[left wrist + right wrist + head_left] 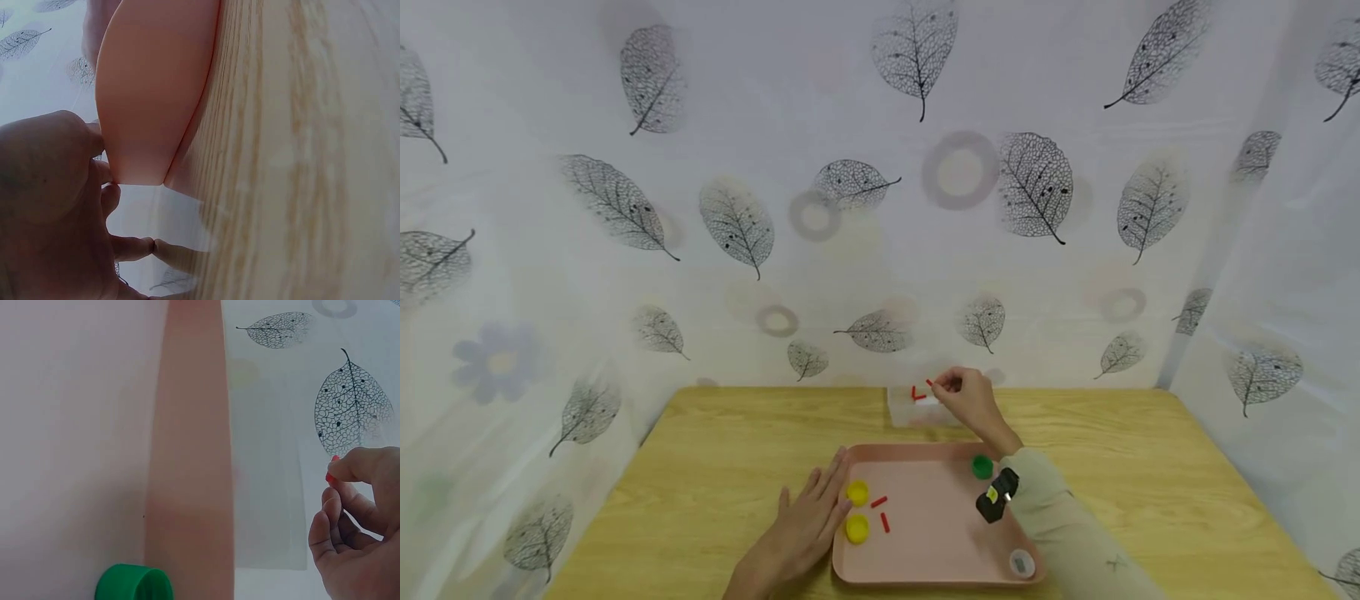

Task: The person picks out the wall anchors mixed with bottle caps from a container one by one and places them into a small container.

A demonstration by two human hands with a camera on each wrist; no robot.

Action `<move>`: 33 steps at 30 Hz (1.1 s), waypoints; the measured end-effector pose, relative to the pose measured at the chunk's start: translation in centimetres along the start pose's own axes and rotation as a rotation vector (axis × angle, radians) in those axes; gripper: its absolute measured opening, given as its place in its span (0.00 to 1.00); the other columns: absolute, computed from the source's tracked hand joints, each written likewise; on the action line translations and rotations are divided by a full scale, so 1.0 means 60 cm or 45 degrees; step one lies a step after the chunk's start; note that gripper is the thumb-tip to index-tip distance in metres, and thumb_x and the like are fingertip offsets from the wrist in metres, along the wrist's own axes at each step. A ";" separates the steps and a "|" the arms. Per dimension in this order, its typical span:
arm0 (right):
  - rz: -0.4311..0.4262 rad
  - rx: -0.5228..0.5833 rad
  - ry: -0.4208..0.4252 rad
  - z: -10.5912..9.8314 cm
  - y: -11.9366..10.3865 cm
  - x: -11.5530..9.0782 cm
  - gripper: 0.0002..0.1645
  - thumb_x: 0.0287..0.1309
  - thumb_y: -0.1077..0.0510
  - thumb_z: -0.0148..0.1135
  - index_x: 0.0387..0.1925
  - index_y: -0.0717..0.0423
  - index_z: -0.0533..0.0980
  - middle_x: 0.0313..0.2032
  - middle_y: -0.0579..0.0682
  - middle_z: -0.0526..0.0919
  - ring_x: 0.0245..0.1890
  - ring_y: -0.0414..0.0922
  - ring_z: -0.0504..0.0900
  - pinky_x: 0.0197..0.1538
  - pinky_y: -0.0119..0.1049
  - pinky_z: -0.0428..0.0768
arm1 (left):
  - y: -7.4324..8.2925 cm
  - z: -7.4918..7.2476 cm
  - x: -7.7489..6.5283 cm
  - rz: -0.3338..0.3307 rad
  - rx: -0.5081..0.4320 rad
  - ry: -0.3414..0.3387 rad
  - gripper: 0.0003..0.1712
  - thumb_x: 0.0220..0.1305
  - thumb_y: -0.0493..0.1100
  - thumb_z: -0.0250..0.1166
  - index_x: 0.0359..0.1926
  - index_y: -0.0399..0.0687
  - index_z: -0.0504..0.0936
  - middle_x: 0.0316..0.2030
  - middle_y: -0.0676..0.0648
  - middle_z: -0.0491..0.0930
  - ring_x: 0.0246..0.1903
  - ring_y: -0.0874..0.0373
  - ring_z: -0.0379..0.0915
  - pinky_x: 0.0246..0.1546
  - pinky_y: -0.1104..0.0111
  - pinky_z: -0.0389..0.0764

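Observation:
My right hand (967, 402) pinches a small red stick (331, 470) between thumb and index finger. It is over the white translucent box (904, 414) at the back of the table. Two more red sticks, one upright (913, 392) and one lying flatter (919, 397), show at that box. The left hand (805, 525) rests with straight fingers along the left edge of the pink tray (940, 542). Near those fingertips, inside the tray, are two round yellow caps, a farther one (857, 492) and a nearer one (857, 529). Beside them lie two red sticks, one (879, 502) behind the other (885, 522).
A green cap (982, 467) stands in the tray's back right corner, under the right forearm. At the front right corner sits a round white item (1022, 564) with a grey square face. A leaf-print curtain (880, 250) hangs behind the wooden table (737, 450).

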State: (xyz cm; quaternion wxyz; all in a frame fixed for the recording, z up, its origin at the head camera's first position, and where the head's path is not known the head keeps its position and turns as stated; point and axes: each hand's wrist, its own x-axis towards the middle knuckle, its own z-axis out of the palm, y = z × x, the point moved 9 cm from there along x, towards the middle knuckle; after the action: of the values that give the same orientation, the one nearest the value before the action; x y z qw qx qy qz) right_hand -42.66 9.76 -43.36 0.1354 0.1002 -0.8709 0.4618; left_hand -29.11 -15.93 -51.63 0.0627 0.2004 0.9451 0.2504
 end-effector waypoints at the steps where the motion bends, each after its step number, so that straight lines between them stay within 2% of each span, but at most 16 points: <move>1: 0.004 -0.007 -0.001 0.001 0.003 0.000 0.03 0.59 0.65 0.67 0.32 0.61 0.85 0.27 0.49 0.85 0.27 0.43 0.80 0.33 0.34 0.78 | 0.000 0.000 0.000 0.003 -0.002 0.003 0.38 0.83 0.62 0.37 0.84 0.57 0.40 0.82 0.54 0.38 0.77 0.34 0.45 0.59 0.19 0.38; 10: 0.009 -0.016 0.007 0.003 0.016 0.003 0.03 0.59 0.65 0.68 0.31 0.61 0.85 0.26 0.50 0.86 0.27 0.42 0.81 0.33 0.33 0.79 | 0.008 -0.008 -0.003 0.032 -0.004 0.028 0.37 0.83 0.60 0.38 0.84 0.54 0.42 0.82 0.53 0.40 0.77 0.34 0.46 0.60 0.19 0.39; 21: -0.010 0.019 -0.001 -0.006 0.004 -0.006 0.03 0.60 0.63 0.69 0.31 0.60 0.85 0.26 0.49 0.85 0.27 0.41 0.80 0.32 0.31 0.78 | 0.009 -0.006 -0.004 0.027 0.012 0.024 0.37 0.83 0.60 0.38 0.84 0.54 0.42 0.82 0.52 0.40 0.76 0.34 0.47 0.60 0.19 0.41; 25: -0.087 0.047 0.003 -0.014 -0.015 -0.018 0.04 0.60 0.63 0.70 0.31 0.61 0.85 0.26 0.48 0.85 0.25 0.39 0.78 0.30 0.30 0.76 | 0.010 -0.006 -0.004 0.025 0.010 0.021 0.37 0.83 0.60 0.38 0.84 0.54 0.42 0.82 0.52 0.41 0.76 0.34 0.47 0.60 0.19 0.41; 28: -0.065 0.076 -0.020 -0.018 -0.023 -0.032 0.04 0.61 0.63 0.70 0.33 0.62 0.86 0.27 0.49 0.85 0.26 0.40 0.78 0.31 0.30 0.76 | 0.010 -0.005 -0.003 0.024 0.008 0.011 0.37 0.83 0.60 0.38 0.84 0.53 0.42 0.82 0.52 0.40 0.76 0.34 0.47 0.60 0.19 0.41; 31: 0.006 0.120 -0.065 -0.021 -0.024 -0.048 0.05 0.63 0.62 0.71 0.36 0.61 0.86 0.30 0.50 0.85 0.28 0.42 0.79 0.33 0.31 0.77 | 0.008 -0.004 -0.003 0.020 0.005 0.009 0.37 0.83 0.60 0.38 0.84 0.54 0.42 0.82 0.53 0.40 0.77 0.34 0.47 0.60 0.19 0.41; 33: 0.007 0.144 -0.077 -0.023 -0.028 -0.061 0.05 0.63 0.61 0.71 0.37 0.61 0.86 0.30 0.50 0.85 0.28 0.42 0.80 0.33 0.31 0.78 | 0.007 -0.004 -0.002 0.022 0.001 0.013 0.37 0.83 0.60 0.38 0.84 0.54 0.42 0.82 0.53 0.40 0.76 0.34 0.47 0.60 0.19 0.41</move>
State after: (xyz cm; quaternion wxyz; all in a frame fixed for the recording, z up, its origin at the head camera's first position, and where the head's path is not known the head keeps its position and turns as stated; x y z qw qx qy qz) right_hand -38.53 10.19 -42.50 0.1019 0.1190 -0.8472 0.5076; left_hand -28.88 -15.74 -51.20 0.0556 0.2074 0.9437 0.2518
